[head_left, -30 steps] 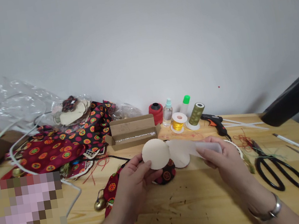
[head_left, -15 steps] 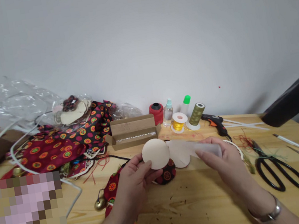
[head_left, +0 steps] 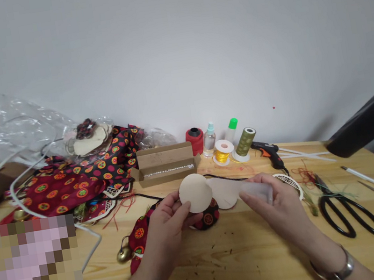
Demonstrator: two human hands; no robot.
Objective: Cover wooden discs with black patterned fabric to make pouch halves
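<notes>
My left hand [head_left: 171, 218] pinches a flat cream disc [head_left: 195, 193] between thumb and fingers, its plain face turned toward me. In my right hand [head_left: 270, 197] is a translucent whitish bottle [head_left: 257, 190], lying on its side and pointing at the disc. Its tip is blurred, so I cannot tell whether it touches the disc. Behind the bottle lies another pale rounded piece [head_left: 223, 191]. Dark patterned fabric [head_left: 208, 217] shows below the disc. By my left wrist, red patterned fabric [head_left: 139, 232] has a brass bell [head_left: 123, 254] beside it.
An open cardboard box [head_left: 166, 169] stands behind my hands. Red thread [head_left: 195, 142], a clear bottle [head_left: 209, 141], a yellow spool [head_left: 224, 154] and green thread [head_left: 246, 142] line the wall. A glue gun [head_left: 268, 150] and scissors [head_left: 347, 209] lie right; patterned fabric [head_left: 70, 187] lies left.
My right hand has moved slightly left with the bottle, showing more of the white lattice piece beside it. My left hand still holds the disc in nearly the same place.
</notes>
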